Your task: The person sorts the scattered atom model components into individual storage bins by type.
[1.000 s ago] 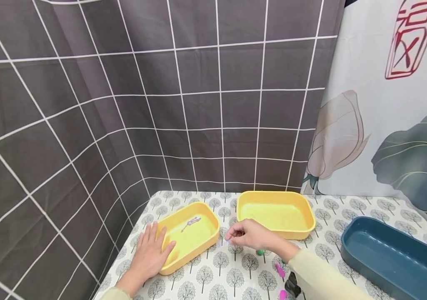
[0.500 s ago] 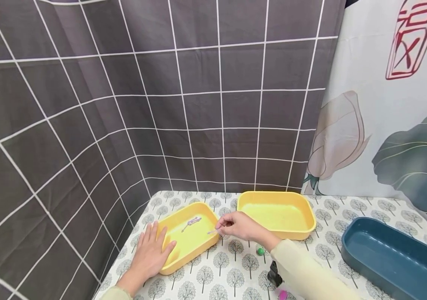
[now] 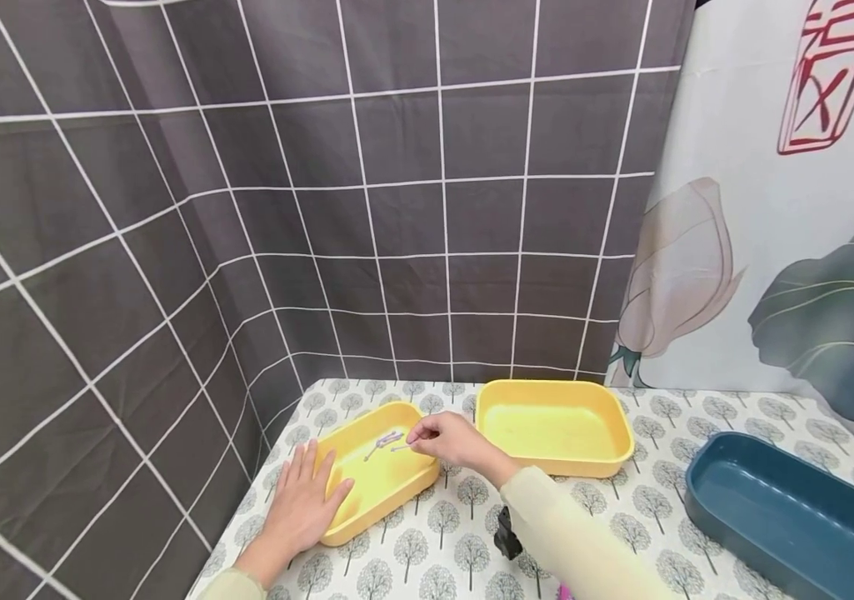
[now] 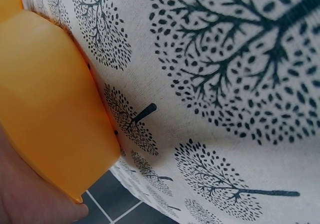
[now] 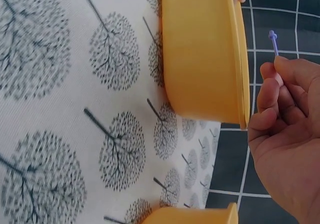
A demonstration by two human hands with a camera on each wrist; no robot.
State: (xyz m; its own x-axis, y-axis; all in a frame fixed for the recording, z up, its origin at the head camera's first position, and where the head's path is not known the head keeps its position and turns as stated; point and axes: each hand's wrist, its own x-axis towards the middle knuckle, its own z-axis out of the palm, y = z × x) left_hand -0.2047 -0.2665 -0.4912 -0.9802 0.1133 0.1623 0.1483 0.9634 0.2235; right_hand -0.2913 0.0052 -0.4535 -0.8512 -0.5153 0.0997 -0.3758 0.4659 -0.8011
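Stick (image 5: pixel 273 40) jutted from the right hand (image 3: pixel 452 440) pinching it, I saw — slim, purple, knobbed near its tip — while the left hand (image 3: pixel 305 500), fingers straight, touched the bin (image 3: pixel 389 506).

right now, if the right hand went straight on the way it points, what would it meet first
Probably the purple pieces lying in the left yellow tray, ahead of the right hand; its height is unclear, so it may pass over them toward the left hand.
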